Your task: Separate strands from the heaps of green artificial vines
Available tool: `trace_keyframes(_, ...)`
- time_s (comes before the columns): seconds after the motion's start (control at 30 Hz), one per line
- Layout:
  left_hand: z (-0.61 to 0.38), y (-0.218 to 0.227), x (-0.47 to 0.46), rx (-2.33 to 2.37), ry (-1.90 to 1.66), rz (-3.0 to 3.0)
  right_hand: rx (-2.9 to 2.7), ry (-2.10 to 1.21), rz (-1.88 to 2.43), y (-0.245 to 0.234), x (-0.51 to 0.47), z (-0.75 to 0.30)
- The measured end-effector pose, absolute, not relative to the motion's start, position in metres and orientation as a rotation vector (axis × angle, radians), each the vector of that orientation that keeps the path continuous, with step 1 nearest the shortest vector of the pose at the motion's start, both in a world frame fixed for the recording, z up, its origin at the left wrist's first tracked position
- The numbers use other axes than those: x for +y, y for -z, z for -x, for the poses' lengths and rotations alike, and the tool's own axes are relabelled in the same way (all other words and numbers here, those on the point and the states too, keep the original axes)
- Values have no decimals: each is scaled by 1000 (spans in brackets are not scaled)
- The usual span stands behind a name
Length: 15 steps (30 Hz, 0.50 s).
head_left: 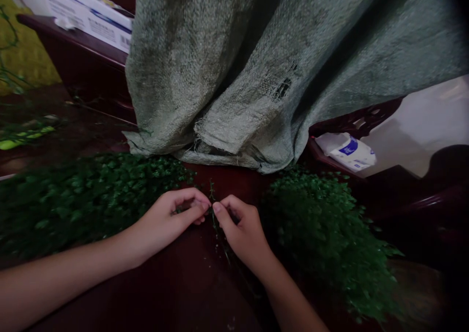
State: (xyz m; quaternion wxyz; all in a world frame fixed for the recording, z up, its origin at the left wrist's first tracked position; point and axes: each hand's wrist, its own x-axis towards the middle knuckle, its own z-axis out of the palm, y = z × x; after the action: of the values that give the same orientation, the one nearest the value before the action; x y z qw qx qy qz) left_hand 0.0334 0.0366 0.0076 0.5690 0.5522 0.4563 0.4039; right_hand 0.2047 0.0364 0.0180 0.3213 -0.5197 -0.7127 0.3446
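Note:
My left hand (170, 215) and my right hand (242, 227) meet over the dark red tabletop (176, 278), thumbs and fingertips nearly touching. Both pinch a thin green stem (212, 191), whose small-leaved tip sticks up between them. Its lower length trails down past my right hand into shadow. Beyond my left forearm spreads a heap of small-leaved green foliage (84, 195). To the right of my right hand is another leafy green heap (322, 229). Whether the foliage is real or artificial, I cannot tell.
A large grey-green woven sack (227, 78) with a frayed hole drapes behind the hands. At the back left stands a white printed box (91, 19) on a dark red ledge. A tissue pack (350, 151) lies at the right. Bright yellow-green pieces (27, 137) lie far left.

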Motion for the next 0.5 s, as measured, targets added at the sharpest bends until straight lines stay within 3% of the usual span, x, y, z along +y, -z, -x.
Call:
trace_keyframes(0.33,-37,-5,34,999,-947,-1290,-1776,-1237,1427,-14,37,-204)
trace_keyframes(0.5,-35,-7,37,1054,-934,-1289,-1798,-1048,1385,-16,37,-205)
